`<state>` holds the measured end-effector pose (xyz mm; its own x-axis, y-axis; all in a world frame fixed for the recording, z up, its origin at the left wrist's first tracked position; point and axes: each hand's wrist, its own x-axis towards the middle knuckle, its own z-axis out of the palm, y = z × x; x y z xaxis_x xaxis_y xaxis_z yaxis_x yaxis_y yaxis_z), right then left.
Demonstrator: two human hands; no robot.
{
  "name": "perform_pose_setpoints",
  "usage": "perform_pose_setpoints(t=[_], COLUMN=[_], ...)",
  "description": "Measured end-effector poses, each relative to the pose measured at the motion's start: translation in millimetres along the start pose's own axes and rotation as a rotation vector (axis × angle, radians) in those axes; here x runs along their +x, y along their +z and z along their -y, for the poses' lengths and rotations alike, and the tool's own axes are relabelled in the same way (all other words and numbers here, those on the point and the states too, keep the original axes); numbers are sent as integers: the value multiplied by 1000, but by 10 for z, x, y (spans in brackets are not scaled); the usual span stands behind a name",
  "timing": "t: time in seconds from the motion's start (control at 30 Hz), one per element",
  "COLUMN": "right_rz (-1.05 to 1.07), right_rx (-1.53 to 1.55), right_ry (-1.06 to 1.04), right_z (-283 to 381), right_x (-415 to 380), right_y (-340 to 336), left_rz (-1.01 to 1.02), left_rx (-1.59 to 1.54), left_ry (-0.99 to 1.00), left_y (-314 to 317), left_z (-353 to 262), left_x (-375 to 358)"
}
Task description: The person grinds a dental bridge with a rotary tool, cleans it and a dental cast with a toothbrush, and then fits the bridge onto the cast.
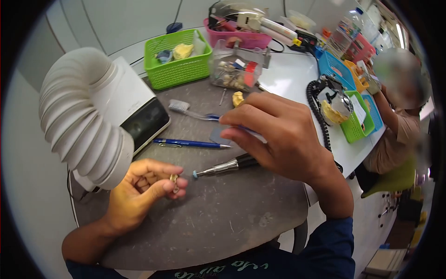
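Note:
Between the thumb and fingers of my left hand [144, 190] is a small gold-coloured metal piece [174, 182]. My right hand [278, 135] pinches the handle of a toothbrush [197, 114], whose bristle head points left over the dark grey mat. Below the brush lies a blue pen [190, 143]. A handpiece [225, 166] with a light-blue tip rests on the mat, its tip just right of my left hand and its rear partly beneath my right hand. Behind my right hand sits a yellow-gold piece [238, 98].
A white ribbed hose [83, 121] and white machine stand at left. Behind the mat are a green basket [176, 69], a clear box [234, 69] and a pink basket [241, 39]. A coiled black cord [316, 111] runs at right, near another person [395, 125].

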<state>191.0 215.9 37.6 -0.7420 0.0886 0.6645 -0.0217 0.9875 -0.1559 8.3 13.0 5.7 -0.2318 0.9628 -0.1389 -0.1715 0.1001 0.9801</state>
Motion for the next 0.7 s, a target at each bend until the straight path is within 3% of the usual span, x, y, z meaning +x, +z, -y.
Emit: perform_pose_setpoints(t=[0.03,0.1,0.27,0.33,0.6,0.7], right_rz=[8,288,297,392,370,248], right_rx=[20,72,60,-85,-168,-147], right_ry=[-22,61,125,187,171,180], right_z=[-9,-11,-48,-46,-57,41], right_x=[3,-4,61,96,108,130], right_y=[21,65,200,187,224,76], left_rz=[-15,-58,10,-2,-1,-19], left_rx=[-36,-84,-131,-126,-114,-99], left_ry=[-14,-24,-27,-19,8,21], left_y=[-12,-40,-49,-42,-62,-58], left_z=[13,17,-12,-25,7,6], left_x=[11,27,25,24,33,25])
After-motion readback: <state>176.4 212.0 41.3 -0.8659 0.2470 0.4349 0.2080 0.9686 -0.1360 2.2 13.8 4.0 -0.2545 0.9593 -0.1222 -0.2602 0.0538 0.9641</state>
